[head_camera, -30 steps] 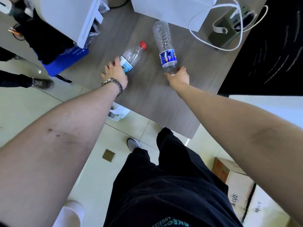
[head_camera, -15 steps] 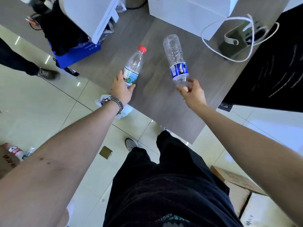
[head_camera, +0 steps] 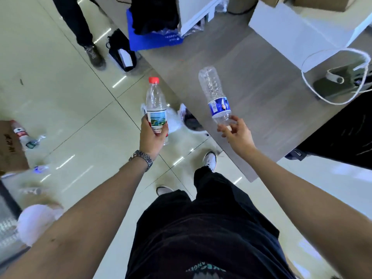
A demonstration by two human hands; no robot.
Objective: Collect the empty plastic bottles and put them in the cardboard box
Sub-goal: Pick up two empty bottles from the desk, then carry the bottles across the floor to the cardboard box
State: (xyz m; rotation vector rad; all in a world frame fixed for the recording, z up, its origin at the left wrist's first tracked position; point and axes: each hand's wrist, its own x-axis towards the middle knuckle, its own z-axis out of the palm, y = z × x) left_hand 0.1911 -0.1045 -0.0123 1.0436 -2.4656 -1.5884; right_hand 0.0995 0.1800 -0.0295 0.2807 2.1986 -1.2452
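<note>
My left hand [head_camera: 151, 135] grips a clear red-capped bottle [head_camera: 155, 99] by its lower half, upright above the tiled floor. The fingers of my right hand [head_camera: 236, 133] pinch the neck end of a clear blue-label bottle [head_camera: 214, 91], which points base-up and is tilted left over the edge of the grey table [head_camera: 251, 63]. A cardboard box [head_camera: 9, 150] shows at the far left edge. Several empty bottles [head_camera: 22, 135] lie on the floor beside it.
Another person's legs and shoe [head_camera: 94, 55] stand on the floor at the top left, next to a dark bag [head_camera: 122, 51]. On the table are white boxes [head_camera: 298, 29] and a white cable [head_camera: 338, 77]. A white plastic bag [head_camera: 177, 119] lies under the table edge.
Both hands have lifted their bottles off the table and drawn them back towards me. The view has swung left, bringing the cardboard box and floor bottles into sight.
</note>
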